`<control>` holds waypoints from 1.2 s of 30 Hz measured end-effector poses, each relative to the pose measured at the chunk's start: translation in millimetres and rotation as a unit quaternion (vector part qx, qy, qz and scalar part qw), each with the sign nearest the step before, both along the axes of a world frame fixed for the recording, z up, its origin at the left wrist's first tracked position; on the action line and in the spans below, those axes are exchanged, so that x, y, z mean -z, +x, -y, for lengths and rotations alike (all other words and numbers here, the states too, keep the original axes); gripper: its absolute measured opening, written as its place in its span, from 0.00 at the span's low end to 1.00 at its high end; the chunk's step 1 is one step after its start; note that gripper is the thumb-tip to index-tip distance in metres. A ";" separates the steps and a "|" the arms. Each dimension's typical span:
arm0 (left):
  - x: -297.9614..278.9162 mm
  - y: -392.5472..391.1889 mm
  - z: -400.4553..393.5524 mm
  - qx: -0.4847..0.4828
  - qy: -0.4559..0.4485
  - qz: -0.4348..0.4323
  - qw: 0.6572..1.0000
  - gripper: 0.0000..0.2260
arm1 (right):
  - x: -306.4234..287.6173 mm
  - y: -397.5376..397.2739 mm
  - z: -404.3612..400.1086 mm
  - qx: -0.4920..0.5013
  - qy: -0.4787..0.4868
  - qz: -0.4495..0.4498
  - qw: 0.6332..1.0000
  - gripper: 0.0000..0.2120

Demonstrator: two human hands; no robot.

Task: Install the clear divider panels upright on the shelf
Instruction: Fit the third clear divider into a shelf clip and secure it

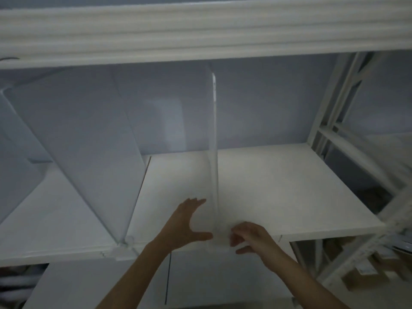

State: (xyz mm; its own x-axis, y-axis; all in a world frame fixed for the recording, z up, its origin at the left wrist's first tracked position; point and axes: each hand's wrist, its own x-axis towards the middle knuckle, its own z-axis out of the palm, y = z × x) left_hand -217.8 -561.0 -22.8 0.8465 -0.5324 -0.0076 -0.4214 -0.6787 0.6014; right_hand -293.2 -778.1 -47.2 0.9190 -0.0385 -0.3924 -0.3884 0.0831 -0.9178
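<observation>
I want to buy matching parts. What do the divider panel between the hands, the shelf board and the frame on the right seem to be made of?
Divider panel: probably clear acrylic or similar plastic, glossy; the wall shows through it and its front edge glows pale.
Shelf board: white and matte, likely laminated board or painted metal; the blur leaves that open.
Frame: apparently white-painted metal, with thin angled struts.
</observation>
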 end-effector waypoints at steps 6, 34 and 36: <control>57.7 -3.1 -3.7 0.023 0.050 0.130 0.990 0.36 | 22.9 -10.5 -10.3 -0.027 0.116 -0.245 0.962 0.26; 62.3 -9.2 8.0 0.012 0.024 0.160 0.987 0.22 | 49.4 14.9 -54.6 0.149 0.422 -0.264 0.855 0.15; 62.8 -8.3 8.0 0.018 -0.003 0.170 0.985 0.22 | 49.6 15.9 -53.4 0.134 0.417 -0.266 0.859 0.15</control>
State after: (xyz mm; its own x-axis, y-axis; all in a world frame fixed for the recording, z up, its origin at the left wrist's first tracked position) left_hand -226.1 -568.9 -85.6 0.7799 -0.5618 0.2760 -0.6232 -0.6557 0.4264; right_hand -277.3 -724.7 -96.9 0.6033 0.2782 -0.7474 -0.5990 0.7768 -0.1943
